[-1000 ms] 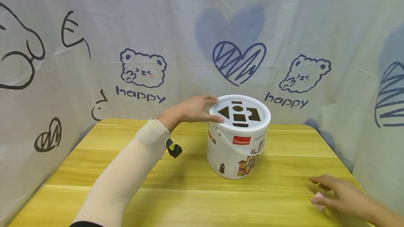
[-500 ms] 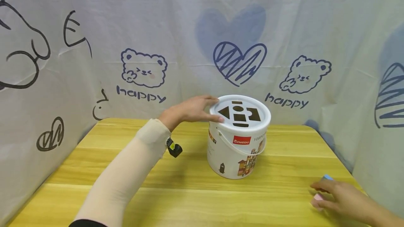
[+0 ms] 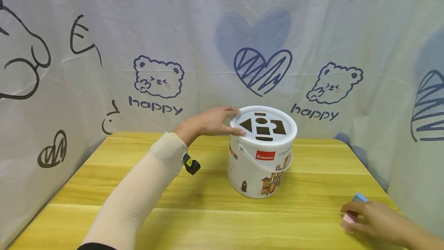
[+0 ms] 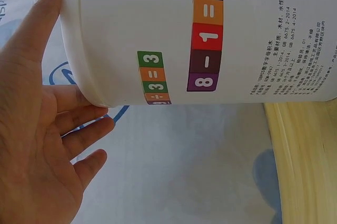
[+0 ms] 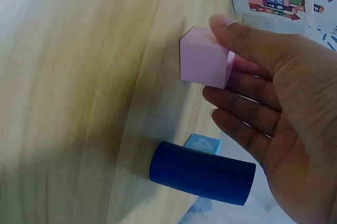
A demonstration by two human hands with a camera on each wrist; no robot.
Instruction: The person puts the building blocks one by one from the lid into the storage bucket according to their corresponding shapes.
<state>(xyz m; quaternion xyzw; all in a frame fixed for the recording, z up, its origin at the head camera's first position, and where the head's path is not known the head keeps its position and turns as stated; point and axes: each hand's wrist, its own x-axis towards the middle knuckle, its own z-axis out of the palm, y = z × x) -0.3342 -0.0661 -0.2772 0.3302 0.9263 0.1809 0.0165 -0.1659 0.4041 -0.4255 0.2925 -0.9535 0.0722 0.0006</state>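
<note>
A white lidded bucket [image 3: 256,165] stands on the wooden table, its lid [image 3: 288,130] cut with several shaped holes. My left hand [image 3: 211,120] rests against the left of its rim, thumb on the lid's near edge and the other fingers at the far side. Seen from the left wrist, those fingers are loosely extended, the lower ones off the bucket wall. Down at the front right, my right hand [image 3: 385,221] pinches a pink block [image 5: 202,58] between thumb and index finger, close to the tabletop. Its remaining fingers extend beside the block.
A dark blue cylinder [image 5: 202,174] lies beside the right hand, with a light blue block [image 5: 202,143] marked 4 partly behind it. The bucket's white handle [image 3: 256,163] hangs down in front. A printed cloth [image 3: 208,30] surrounds the wooden table [image 3: 194,219].
The right hand's thumb and index finger have closed on the pink block, and a blue piece behind the hand has come into view. The left hand and the bucket have stayed put.
</note>
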